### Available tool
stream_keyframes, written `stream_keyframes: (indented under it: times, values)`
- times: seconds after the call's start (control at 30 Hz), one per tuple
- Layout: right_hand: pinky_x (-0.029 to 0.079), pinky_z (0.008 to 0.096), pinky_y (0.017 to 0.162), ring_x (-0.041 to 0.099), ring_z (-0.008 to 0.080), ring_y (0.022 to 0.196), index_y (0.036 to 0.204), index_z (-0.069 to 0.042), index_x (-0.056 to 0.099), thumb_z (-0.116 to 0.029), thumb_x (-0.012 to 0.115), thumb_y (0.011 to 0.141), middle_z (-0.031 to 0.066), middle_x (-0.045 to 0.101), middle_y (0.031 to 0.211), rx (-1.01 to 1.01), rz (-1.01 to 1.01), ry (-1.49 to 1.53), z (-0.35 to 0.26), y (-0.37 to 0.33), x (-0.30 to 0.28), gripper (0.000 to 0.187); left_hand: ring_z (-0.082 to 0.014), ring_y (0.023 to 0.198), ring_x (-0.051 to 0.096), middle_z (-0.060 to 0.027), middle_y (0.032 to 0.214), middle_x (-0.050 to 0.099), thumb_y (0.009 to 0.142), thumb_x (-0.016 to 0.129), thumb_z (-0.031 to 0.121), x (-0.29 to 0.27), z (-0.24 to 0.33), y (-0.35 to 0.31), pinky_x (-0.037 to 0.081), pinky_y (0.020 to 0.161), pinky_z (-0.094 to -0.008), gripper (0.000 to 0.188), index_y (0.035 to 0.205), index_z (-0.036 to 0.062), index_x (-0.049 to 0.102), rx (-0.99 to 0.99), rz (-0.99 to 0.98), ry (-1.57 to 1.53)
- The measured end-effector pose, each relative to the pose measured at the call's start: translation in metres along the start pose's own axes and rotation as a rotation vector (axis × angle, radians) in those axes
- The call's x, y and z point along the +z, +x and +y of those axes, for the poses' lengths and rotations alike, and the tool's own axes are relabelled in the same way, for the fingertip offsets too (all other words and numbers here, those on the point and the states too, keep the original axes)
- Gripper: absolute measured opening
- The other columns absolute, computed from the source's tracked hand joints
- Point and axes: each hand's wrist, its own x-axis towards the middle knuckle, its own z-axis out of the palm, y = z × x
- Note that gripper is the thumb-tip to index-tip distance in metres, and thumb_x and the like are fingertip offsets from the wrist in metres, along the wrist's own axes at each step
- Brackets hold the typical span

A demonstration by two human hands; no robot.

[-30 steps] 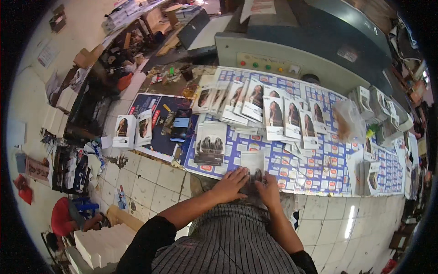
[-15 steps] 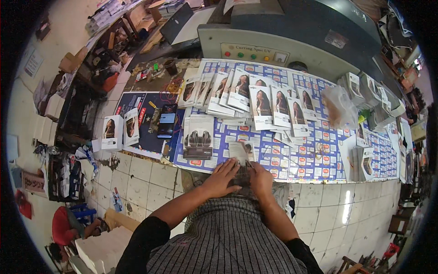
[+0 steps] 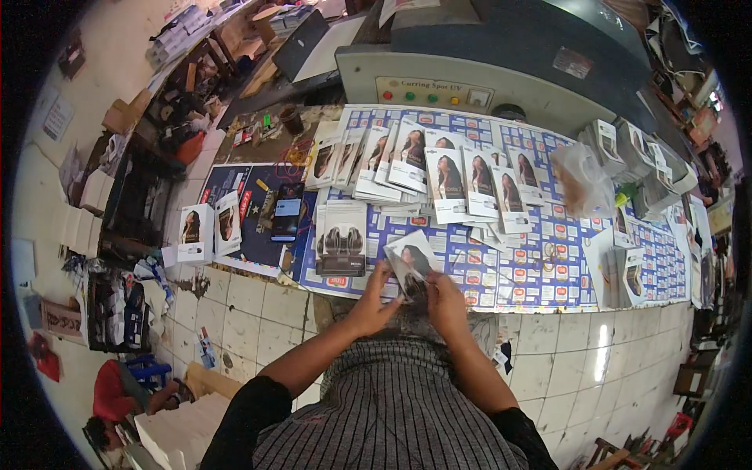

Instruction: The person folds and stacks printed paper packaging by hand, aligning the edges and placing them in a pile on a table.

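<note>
**A Printed Card Held Up in Two Hands**

On the far left, two small printed boxes (image 3: 205, 233) are stood upright on the table. Next to them a dark phone (image 3: 287, 211) is laid flat on a dark blue sheet (image 3: 235, 188). A little further right, a flat pack with dark shapes (image 3: 341, 249) is seen lying on the blue and white printed sheets (image 3: 533, 258).

Just in front of that pack, a printed card (image 3: 410, 262) with a picture on it is held up over the table edge. It is pinched at its lower left by the left hand (image 3: 374, 301), whose fingers are closed on it. The lower right corner is gripped by the right hand (image 3: 446, 304), fingers closed too.

For the card to be handled well, it should be held by its edges only and kept flat, so no bend is made.

Behind it, a long row of picture cards (image 3: 439, 168) is fanned out. Further right a clear plastic bag (image 3: 583, 184) is seen, then more card stacks (image 3: 623, 274).

The fingertips behind the card are hidden. Whether one card or several are held cannot be told. The far right is bent and blurry.
</note>
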Motion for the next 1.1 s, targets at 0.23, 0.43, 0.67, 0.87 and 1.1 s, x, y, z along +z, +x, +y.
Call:
stream_keyframes:
  times: [0.23, 0.43, 0.67, 0.87, 1.1]
  values:
    - [0.045, 0.0254, 0.066, 0.056, 0.0063, 0.077, 0.102, -0.007, 0.057, -0.019, 0.064, 0.098, -0.0006, 0.063, 0.084, 0.697, -0.232, 1.321, -0.003, 0.001, -0.022, 0.014, -0.0291, 0.138, 0.04, -0.0145, 0.153, 0.035, 0.1, 0.036, 0.063, -0.012, 0.011, 0.018, 0.033, 0.114, -0.0461, 0.083, 0.157, 0.0092, 0.011, -0.311, 0.101, -1.088]
    - [0.046, 0.0295, 0.062, 0.058, 0.0116, 0.069, 0.106, -0.005, 0.057, -0.018, 0.065, 0.095, 0.0035, 0.066, 0.083, 0.785, -0.189, 1.14, 0.043, -0.006, -0.012, 0.019, -0.0196, 0.106, 0.065, -0.008, 0.112, 0.069, 0.093, 0.069, 0.021, -0.002, 0.027, 0.036, 0.051, 0.091, -0.0335, 0.035, 0.122, 0.0034, 0.06, -0.423, 0.113, -0.928]
    - [0.052, 0.0457, 0.07, 0.068, 0.0399, 0.08, 0.116, 0.003, 0.056, -0.013, 0.061, 0.092, 0.0245, 0.067, 0.088, 0.393, -0.066, 0.152, 0.062, 0.0, -0.013, 0.029, -0.0335, 0.104, 0.064, -0.0228, 0.114, 0.065, 0.086, 0.07, 0.018, -0.008, 0.038, 0.065, 0.05, 0.085, -0.0461, 0.055, 0.136, 0.0039, 0.051, -0.487, 0.204, 0.25]
    - [0.051, 0.0554, 0.072, 0.066, 0.0488, 0.089, 0.124, -0.004, 0.056, -0.012, 0.059, 0.094, 0.0308, 0.067, 0.098, 0.436, -0.057, 0.078, 0.059, 0.0, -0.006, 0.032, -0.0299, 0.145, 0.029, -0.0147, 0.157, 0.032, 0.088, 0.065, 0.017, 0.017, -0.003, 0.07, 0.027, 0.113, -0.0552, 0.062, 0.147, 0.0148, 0.044, 0.228, -0.034, 0.966]
    - [0.054, 0.0483, 0.074, 0.067, 0.0462, 0.091, 0.124, -0.003, 0.058, -0.012, 0.06, 0.094, 0.0291, 0.068, 0.101, 0.45, -0.127, 0.245, 0.06, 0.0, -0.027, 0.031, -0.0344, 0.148, 0.025, -0.0121, 0.16, 0.03, 0.098, 0.05, 0.046, 0.029, 0.0, 0.07, 0.012, 0.12, -0.0566, 0.063, 0.152, 0.0169, 0.037, 0.207, -0.256, 0.898]
